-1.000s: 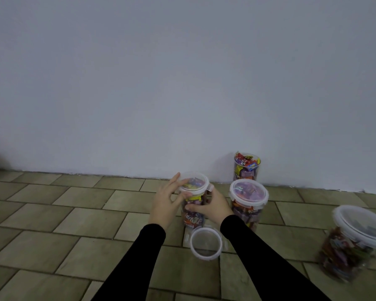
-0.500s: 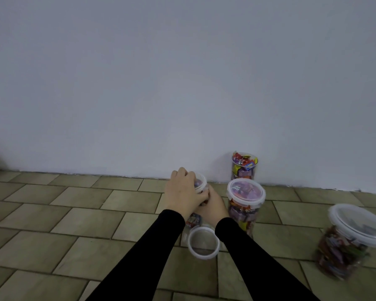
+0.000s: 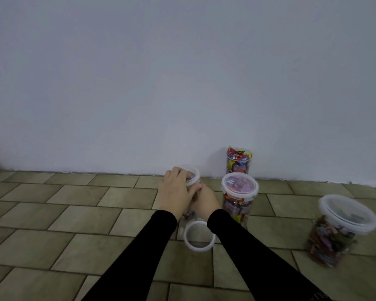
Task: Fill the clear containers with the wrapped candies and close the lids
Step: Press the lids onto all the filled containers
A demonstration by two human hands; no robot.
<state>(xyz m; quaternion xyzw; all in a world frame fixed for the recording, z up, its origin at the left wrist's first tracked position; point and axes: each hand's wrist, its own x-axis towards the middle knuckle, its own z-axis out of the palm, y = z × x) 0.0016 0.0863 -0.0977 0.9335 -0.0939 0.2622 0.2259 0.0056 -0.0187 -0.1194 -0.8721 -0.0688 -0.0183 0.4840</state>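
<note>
- The left hand (image 3: 175, 193) curls over the lid (image 3: 192, 177) of a candy jar (image 3: 190, 211) on the floor (image 3: 85, 213).
- The right hand (image 3: 205, 202) grips the jar's side.
- An empty jar (image 3: 199, 235) stands just in front.

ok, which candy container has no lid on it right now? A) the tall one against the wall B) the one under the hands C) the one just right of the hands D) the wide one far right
A: the tall container against the wall is open on top, with wrappers poking above its rim; the wide container, the middle container and the held container each carry a white-rimmed lid.
</note>
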